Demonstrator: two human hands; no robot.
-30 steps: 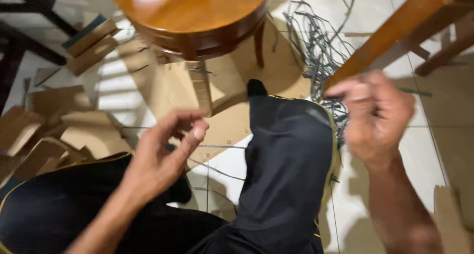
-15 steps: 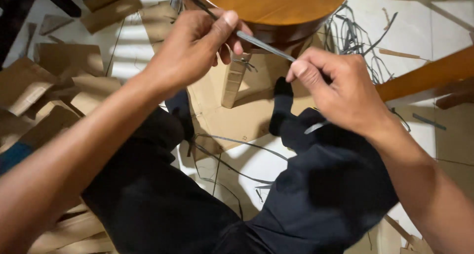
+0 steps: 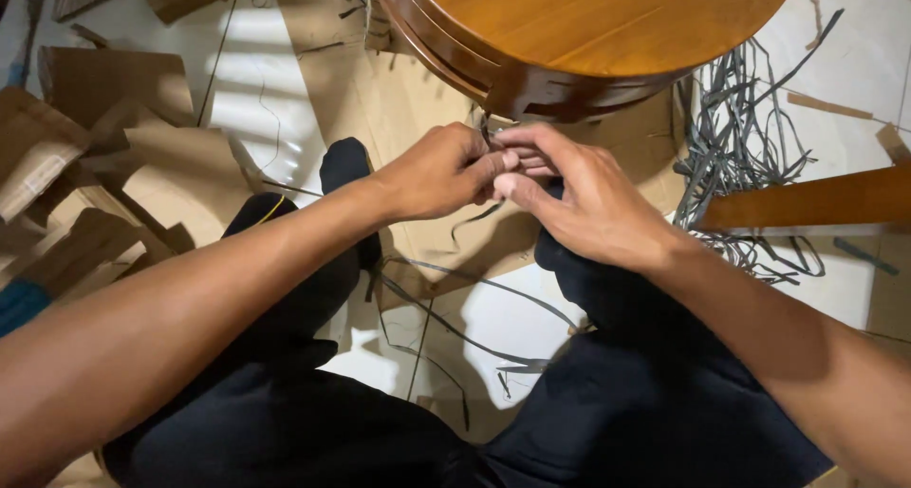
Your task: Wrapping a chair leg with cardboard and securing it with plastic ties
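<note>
Grey strip [image 3: 474,220]: thin, flat, pinched just under the rim of the round wooden table [image 3: 588,32], its loose tail curling down and away from that rim. Held where both sets of fingertips meet, right at the dark edge band of the table; cannot tell whether the strip's upper end is already tucked into the band or only laid against it.

Left hand [image 3: 432,173]: just below the table rim, fingers curled narrow, thumb and forefinger closed on the strip. Right hand [image 3: 579,198]: touching the left, below the rim as well, fingers bunched tight around the same spot, thumb pressed toward the left thumb.

Best done, by the look of it, with the pinch kept close to the rim, so the strip stays flat and does not twist. Tension kept even between the two hands; one holding, the other guiding. Tail kept clear of the knees in black trousers [image 3: 313,289] beneath the table, to avoid a snag.

Further from the table: more loose grey strands [image 3: 455,331] on the white tiled floor [image 3: 266,89] below the rim, a tangled heap of grey strips [image 3: 745,118] at the table's right, a slanting wooden rail [image 3: 816,198] past that heap, and cardboard pieces [image 3: 104,165] spread well to the table's left.
</note>
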